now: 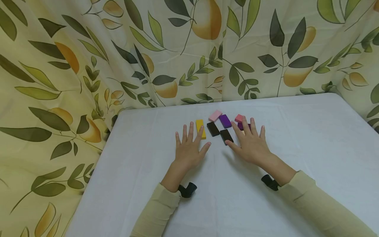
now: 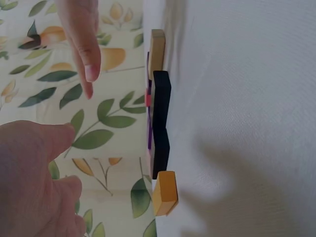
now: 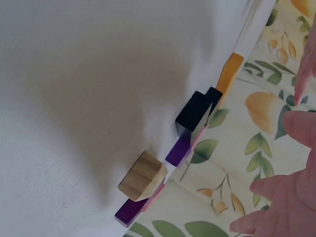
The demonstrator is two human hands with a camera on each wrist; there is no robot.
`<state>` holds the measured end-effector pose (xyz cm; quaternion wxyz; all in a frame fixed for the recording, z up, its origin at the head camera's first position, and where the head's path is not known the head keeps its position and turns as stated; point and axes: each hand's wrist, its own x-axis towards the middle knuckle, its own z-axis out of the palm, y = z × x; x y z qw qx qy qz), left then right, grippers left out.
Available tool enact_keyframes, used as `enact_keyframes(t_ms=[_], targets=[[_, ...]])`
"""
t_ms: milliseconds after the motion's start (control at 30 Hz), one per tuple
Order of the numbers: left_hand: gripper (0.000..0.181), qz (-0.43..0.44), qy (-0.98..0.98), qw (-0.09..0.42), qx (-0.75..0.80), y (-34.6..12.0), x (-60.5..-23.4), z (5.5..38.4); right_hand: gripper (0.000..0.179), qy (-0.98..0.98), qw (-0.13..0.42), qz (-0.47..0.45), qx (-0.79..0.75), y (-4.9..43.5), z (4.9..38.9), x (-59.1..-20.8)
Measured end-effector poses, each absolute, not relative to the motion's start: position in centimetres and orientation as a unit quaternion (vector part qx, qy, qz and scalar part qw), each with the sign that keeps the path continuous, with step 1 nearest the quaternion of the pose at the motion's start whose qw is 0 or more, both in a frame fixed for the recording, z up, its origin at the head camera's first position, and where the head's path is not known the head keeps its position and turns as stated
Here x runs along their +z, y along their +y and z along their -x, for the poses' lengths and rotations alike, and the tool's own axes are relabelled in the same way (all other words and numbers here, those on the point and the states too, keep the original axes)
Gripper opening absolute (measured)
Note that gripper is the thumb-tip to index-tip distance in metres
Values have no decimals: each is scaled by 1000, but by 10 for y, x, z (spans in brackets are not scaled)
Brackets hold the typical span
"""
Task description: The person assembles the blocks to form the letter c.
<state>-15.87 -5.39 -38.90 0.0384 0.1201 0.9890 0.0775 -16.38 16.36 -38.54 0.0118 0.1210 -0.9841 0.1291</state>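
Observation:
My left hand (image 1: 189, 152) is held above the table with its fingers spread, nearest the yellow block (image 1: 200, 125). My right hand (image 1: 251, 146), fingers also spread, hovers over the right side of the blocks. Neither hand holds anything. Between them lie two black blocks, one (image 1: 213, 129) left of the other (image 1: 226, 135). Behind these are a pink block (image 1: 215, 115) and a purple block (image 1: 225, 121). A coral-red block (image 1: 239, 118) and a second purple block (image 1: 240, 126) are partly covered by my right fingers. The right wrist view shows a plain wooden block (image 3: 143, 177), mostly hidden from the head.
A white cloth (image 1: 142, 164) covers the table under the blocks. Its back edge runs just behind them, against a curtain (image 1: 189, 65) printed with leaves and fruit. More curtain hangs along the left side. Dark wrist cameras (image 1: 188, 190) sit on both wrists.

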Motion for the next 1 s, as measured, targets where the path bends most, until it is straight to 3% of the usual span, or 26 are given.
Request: enact_keyframes(t_ms=[400,667,1000], targets=[[66,-123,988,44,85,-59,-394,163,74,-981,21,-137,132,161,166,-387],[66,-134,984,32,108,-58,-410,199,65,-972,42,-171,157,150,180,-387],[62,-179,979,60,83,-56,-421,228,61,-975,-10,-161,154,140,196,-392]])
